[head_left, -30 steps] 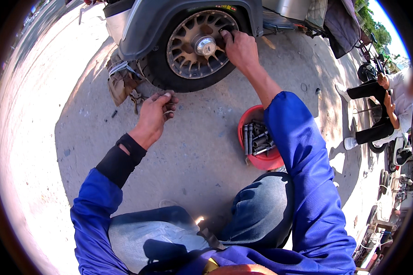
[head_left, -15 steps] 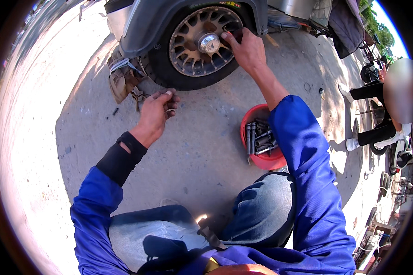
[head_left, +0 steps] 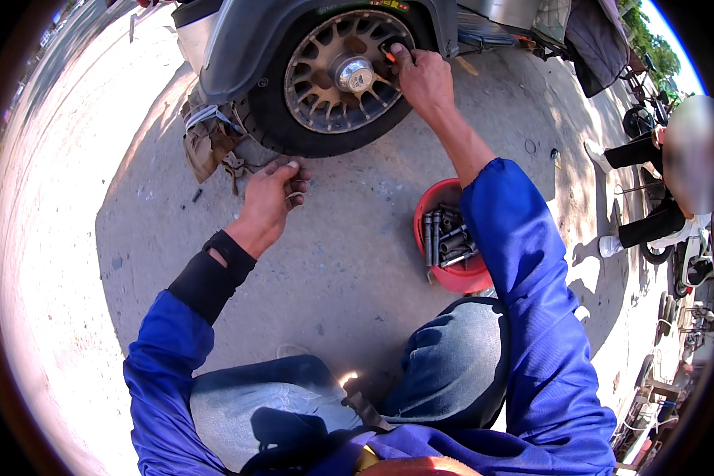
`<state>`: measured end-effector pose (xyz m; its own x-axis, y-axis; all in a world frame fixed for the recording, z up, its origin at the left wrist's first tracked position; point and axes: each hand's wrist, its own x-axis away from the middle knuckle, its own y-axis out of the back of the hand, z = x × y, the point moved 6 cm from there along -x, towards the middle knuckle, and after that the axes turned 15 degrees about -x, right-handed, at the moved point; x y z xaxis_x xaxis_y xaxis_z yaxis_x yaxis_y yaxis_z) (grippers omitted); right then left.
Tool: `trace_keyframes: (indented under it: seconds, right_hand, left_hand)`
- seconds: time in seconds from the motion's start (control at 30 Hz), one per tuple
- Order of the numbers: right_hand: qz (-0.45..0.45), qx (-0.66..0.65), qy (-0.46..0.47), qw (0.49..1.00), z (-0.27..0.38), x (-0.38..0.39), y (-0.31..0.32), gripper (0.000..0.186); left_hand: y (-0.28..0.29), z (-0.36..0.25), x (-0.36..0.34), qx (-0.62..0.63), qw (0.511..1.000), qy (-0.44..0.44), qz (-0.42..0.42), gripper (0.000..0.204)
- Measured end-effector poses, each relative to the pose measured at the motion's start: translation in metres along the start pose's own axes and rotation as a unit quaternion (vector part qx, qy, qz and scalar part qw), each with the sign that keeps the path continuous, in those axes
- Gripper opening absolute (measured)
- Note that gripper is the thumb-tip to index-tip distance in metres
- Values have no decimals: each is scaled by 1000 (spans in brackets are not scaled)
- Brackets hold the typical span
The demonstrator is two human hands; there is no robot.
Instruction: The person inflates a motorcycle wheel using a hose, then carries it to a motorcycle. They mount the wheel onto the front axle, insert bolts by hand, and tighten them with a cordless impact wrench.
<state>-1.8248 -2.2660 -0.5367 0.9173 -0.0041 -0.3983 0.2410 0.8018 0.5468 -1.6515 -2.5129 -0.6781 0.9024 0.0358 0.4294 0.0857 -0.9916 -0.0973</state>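
The spoked wheel (head_left: 309, 94), with its black tyre and silver centre cap (head_left: 357, 77), stands at the top middle under a grey fender (head_left: 242, 51). At the right side of its rim, my right hand (head_left: 424, 79) is closed, thumb against the fingers. Beside the thumb shows a small dark thing with an orange part (head_left: 388, 54); its kind is too small to tell. My left hand (head_left: 271, 194) hangs below the tyre's lower edge, apart from it. Its fingers are curled with the thumb pressed on them, hiding anything between.
A red bowl (head_left: 417, 214) full of metal sockets (head_left: 450, 238) stands on the ground by my right forearm. Brown cloth (head_left: 206, 151) lies left of the tyre. A small dark piece (head_left: 197, 194) is on the concrete. At far right sits a person (head_left: 646, 159) near parked two-wheelers.
The view has shifted slightly, moving the wheel a little left in the picture. My right thumb has moved off the orange part. My left hand stays much the same.
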Motion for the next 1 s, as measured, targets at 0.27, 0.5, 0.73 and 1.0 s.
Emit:
trace_keyframes:
  seconds: [0.27, 0.5, 0.73, 1.0]
  right_hand:
    - [-3, -33, 29, 999, -8, -7, -8, 60]
    - [17, 26, 84, 996, -5, -10, 4, 48]
    - [9, 133, 119, 984, 1, -9, -5, 52]
    - [10, 137, 114, 984, -9, -18, -3, 58]
  left_hand:
    - [-6, 0, -2, 5, 1000, 7, 5, 20]
    - [-32, 19, 5, -88, 992, 46, 74, 22]
    - [-53, 49, 30, -468, 839, -100, 260, 32]
    - [-55, 56, 39, -612, 715, -173, 289, 33]
